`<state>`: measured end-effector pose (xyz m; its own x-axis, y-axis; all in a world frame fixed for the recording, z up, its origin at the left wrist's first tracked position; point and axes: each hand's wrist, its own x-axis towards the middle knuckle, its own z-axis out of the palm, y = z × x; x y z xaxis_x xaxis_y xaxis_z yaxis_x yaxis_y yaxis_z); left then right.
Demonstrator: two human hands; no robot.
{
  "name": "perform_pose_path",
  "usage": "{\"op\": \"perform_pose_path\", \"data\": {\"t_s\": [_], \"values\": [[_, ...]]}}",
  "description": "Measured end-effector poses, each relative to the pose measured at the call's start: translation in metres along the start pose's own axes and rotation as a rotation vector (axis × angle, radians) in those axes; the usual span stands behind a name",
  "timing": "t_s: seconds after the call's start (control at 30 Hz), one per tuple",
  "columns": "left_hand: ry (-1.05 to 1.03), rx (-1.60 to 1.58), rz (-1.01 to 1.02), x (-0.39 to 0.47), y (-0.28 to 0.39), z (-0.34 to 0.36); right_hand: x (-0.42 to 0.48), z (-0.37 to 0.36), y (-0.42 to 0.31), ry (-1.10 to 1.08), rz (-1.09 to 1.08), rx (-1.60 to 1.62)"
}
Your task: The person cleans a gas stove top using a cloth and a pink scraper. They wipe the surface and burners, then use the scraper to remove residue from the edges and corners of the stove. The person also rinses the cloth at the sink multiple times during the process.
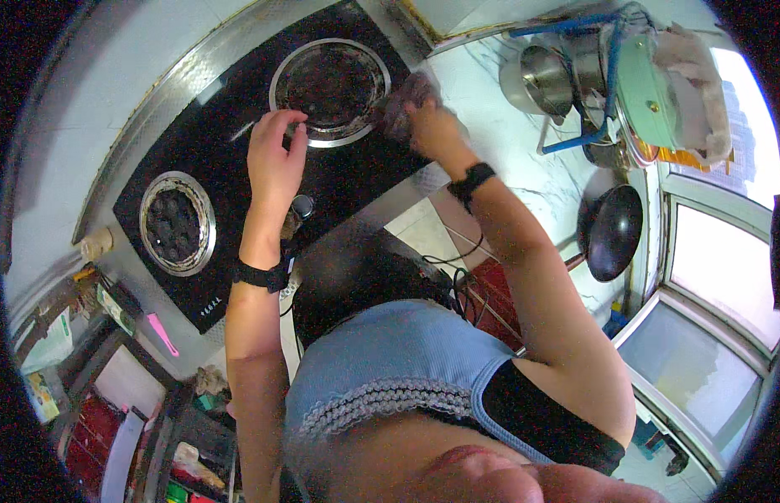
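Observation:
A black glass gas hob [239, 157] lies before me, with a large round burner recess [330, 91] at the top and another burner recess [177, 223] at the left. Over the hob, beside the lower left rim of the large recess, my left hand [278, 151] has its thumb and fingers apart, holding nothing. A dark, blurred cloth [415, 94] is in the grasp of my right hand [437, 129], at the hob's right edge by the large recess. A round knob [302, 206] shows just right of my left wrist.
Steel pots [544, 78] and a light green lid [647, 100] stand by a blue rack [610, 82] at the upper right. A black wok [616, 232] leans near the window. A pink-handled utensil [162, 334] hangs at the left. Black cables [459, 258] run below the counter.

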<state>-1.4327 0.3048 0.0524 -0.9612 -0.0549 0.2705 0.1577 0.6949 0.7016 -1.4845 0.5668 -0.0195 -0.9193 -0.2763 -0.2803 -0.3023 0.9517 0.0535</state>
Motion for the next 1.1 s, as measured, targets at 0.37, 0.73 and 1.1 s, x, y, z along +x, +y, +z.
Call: {"op": "perform_pose_path", "data": {"t_s": [0.37,0.73,1.1], "values": [[-0.143,-0.125,0.065,-0.006,0.019,0.043,-0.018,-0.037,0.034,0.440,-0.159,0.629],[0.333,-0.286,-0.111,-0.009,0.001,0.009,0.022,0.046,0.043,0.498,-0.145,0.368],[0.511,-0.368,-0.326,-0.065,-0.060,-0.034,-0.063,0.054,-0.028,0.188,-0.891,0.493]]}}
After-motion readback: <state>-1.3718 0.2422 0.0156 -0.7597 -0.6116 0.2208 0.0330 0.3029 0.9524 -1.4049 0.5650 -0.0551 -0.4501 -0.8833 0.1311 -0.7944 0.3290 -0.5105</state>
